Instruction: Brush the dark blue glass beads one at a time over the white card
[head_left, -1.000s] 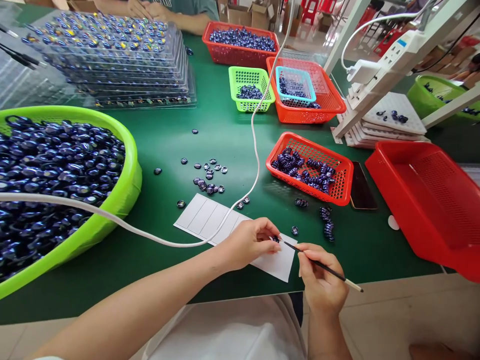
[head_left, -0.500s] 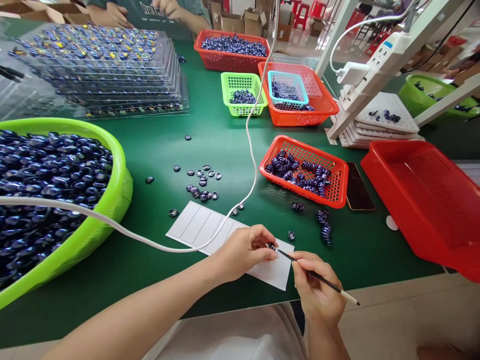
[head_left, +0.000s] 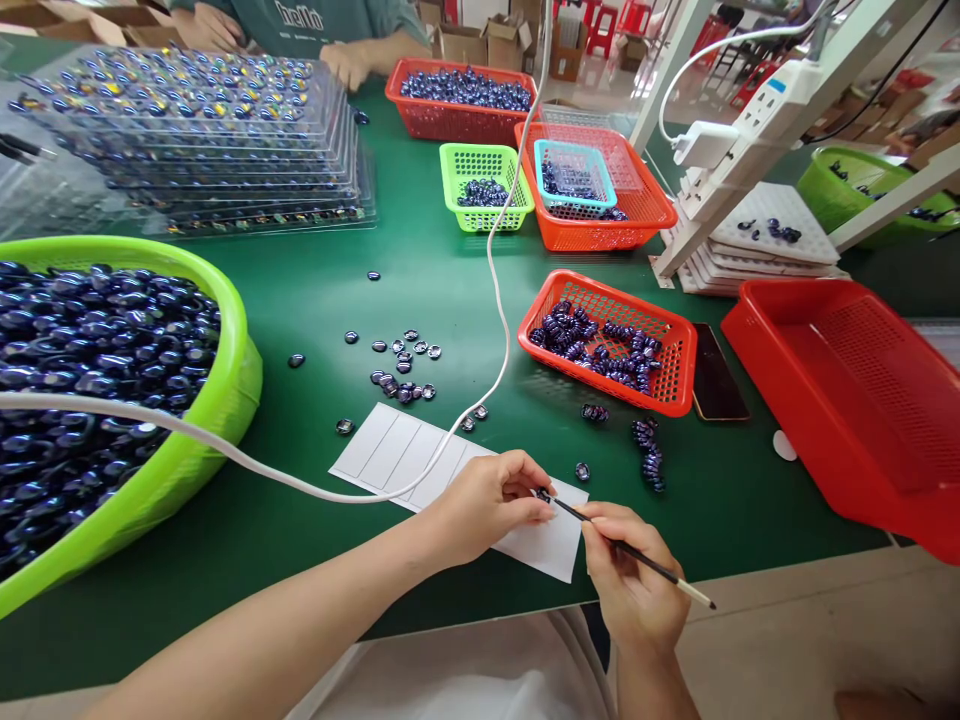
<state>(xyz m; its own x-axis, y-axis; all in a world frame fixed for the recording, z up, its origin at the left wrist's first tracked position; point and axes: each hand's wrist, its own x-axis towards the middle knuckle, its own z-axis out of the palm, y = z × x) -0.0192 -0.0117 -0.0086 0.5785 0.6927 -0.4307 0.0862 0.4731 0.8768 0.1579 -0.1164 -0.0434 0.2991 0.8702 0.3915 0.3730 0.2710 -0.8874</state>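
Note:
Between the thumb and fingers of my left hand (head_left: 491, 500) is a small dark shiny oval piece (head_left: 543, 494), partly covered by the fingertips. My right hand (head_left: 637, 575) pinches a thin brush-like stick (head_left: 649, 560), black with a pale rear end. Its front tip meets the piece or lies right beside it. Both hands are above a white ruled paper sheet (head_left: 409, 450) on the green table (head_left: 315, 560). One loose oval piece (head_left: 582, 471) lies beyond the sheet, and stacked rows of pieces (head_left: 648, 455) lie to its right.
A white cable (head_left: 501, 330) crosses the table and the sheet. Beyond the hands are an orange basket (head_left: 686, 375) of pieces, a phone (head_left: 718, 375) and a red bin (head_left: 840, 400). A large green basket (head_left: 244, 350) stands left. Across the table, a person's hand (head_left: 346, 66) is beside stacked clear trays (head_left: 262, 215).
The co-worker's hand across the table has come down to the tabletop beside the clear trays. My own hands, the piece and the stick have barely moved.

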